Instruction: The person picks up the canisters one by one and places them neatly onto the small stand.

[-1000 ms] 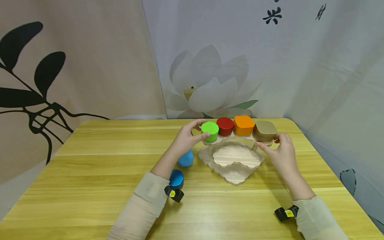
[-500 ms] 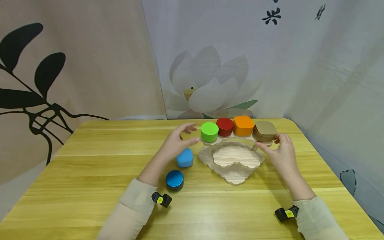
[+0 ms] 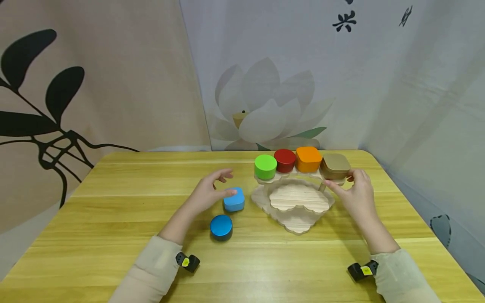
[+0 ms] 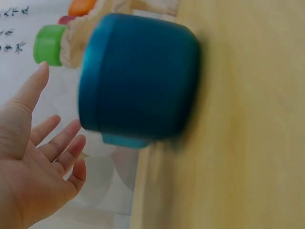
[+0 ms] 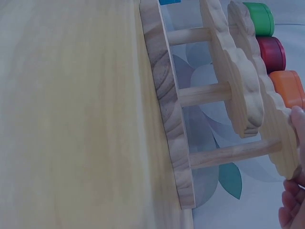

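Note:
In the head view my left hand (image 3: pixel 206 193) is beside a light blue squarish tin (image 3: pixel 234 202), its thumb overlapping the tin's top; contact cannot be told. Its fingers are loosely spread and hold nothing. Nearer the front stands a round dark blue tin (image 3: pixel 221 227), large in the left wrist view. My right hand (image 3: pixel 356 191) grips the right end of the top tier of a scalloped wooden stand (image 3: pixel 299 198), next to a tan tin (image 3: pixel 335 166). On that tier also stand green (image 3: pixel 265 167), red (image 3: pixel 285 160) and orange (image 3: pixel 308 159) tins.
The stand's lower tiers show bare wood, and dowels (image 5: pixel 205 94) join the tiers in the right wrist view. A yellow wooden table (image 3: pixel 113 202) carries everything. Behind its far edge hangs a printed curtain (image 3: pixel 151 75).
My left hand has let go of the green tin and drawn back left and toward me, down to the light blue tin. The right hand stays at the stand's right end.

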Demonstrator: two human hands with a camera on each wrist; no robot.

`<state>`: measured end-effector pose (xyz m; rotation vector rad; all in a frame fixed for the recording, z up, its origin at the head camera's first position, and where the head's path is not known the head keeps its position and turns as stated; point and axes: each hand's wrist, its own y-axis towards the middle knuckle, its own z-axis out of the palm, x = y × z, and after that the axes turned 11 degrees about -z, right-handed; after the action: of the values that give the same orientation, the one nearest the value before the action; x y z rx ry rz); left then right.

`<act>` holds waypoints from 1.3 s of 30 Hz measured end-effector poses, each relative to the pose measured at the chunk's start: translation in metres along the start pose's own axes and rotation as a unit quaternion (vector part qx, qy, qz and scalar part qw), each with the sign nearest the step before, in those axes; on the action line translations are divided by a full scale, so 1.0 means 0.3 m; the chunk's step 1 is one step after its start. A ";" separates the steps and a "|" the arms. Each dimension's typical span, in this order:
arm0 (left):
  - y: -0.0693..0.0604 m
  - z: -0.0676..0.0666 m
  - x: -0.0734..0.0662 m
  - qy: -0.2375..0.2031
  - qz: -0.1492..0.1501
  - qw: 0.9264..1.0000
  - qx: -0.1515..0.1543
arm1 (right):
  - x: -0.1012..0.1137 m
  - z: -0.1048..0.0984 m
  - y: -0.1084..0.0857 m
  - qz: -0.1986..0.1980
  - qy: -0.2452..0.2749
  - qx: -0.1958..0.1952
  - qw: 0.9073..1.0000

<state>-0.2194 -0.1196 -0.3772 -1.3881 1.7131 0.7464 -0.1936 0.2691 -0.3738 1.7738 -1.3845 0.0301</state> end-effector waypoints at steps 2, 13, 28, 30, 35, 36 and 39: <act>-0.002 -0.002 0.018 0.005 -0.007 1.000 0.006 | 0.000 0.000 0.000 0.000 0.001 0.001 1.000; 0.001 -0.016 0.100 0.012 -0.003 0.999 0.045 | 0.006 -0.003 -0.001 0.003 0.002 0.001 1.000; 0.002 -0.001 0.133 0.014 -0.009 0.997 0.074 | 0.000 0.001 0.000 -0.003 0.002 -0.003 1.000; 0.004 0.004 0.134 0.020 -0.010 0.997 0.075 | 0.001 0.000 -0.001 -0.002 0.003 -0.003 1.000; 0.009 0.014 0.130 0.036 -0.013 0.996 0.075 | 0.001 0.000 -0.001 0.005 0.002 0.001 1.000; 0.009 0.015 0.129 0.038 -0.013 0.996 0.075 | 0.002 -0.001 -0.001 0.006 0.002 0.002 1.000; 0.007 0.019 0.128 0.038 -0.021 0.996 0.073 | 0.003 -0.002 -0.001 0.010 0.003 0.004 1.000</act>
<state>-0.2236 -0.1339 -0.4130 -1.3630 1.7539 0.5406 -0.1927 0.2688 -0.3732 1.7654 -1.3988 0.0520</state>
